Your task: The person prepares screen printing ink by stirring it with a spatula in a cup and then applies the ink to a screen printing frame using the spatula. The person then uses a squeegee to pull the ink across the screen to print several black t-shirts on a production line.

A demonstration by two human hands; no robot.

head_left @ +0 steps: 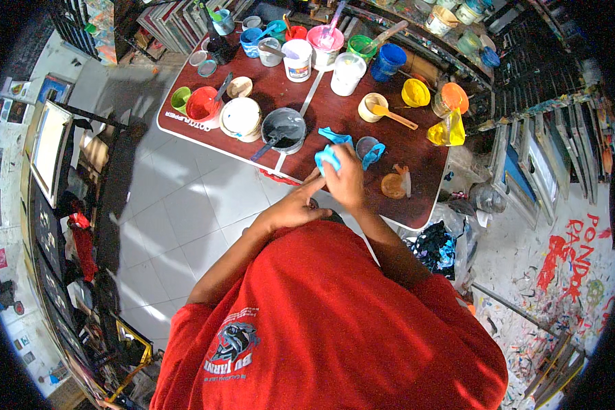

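My right hand (346, 179) is closed round a crumpled light-blue cloth (327, 160) above the table's front edge. My left hand (295, 209) is just below it, index finger and thumb stretched out. The index fingertip meets the right hand near the cloth; whether the cloth wraps it is hidden. Beyond the hands, another light-blue strip of cloth (335, 136) lies on the dark red table (321, 116). A small clear cup (365, 146) stands beside it, with a blue piece (374, 157) at its side. To the left is a grey paint tub (284, 130) with a dark-coated spatula (265, 148).
Several paint tubs crowd the far side, including a pink tub (324, 42) and a blue tub (389, 61). A yellow-orange spatula (395, 117) rests on a cream cup (370, 109). Framed screens (536, 160) lean at right; a plastic bag (451, 242) sits below the table.
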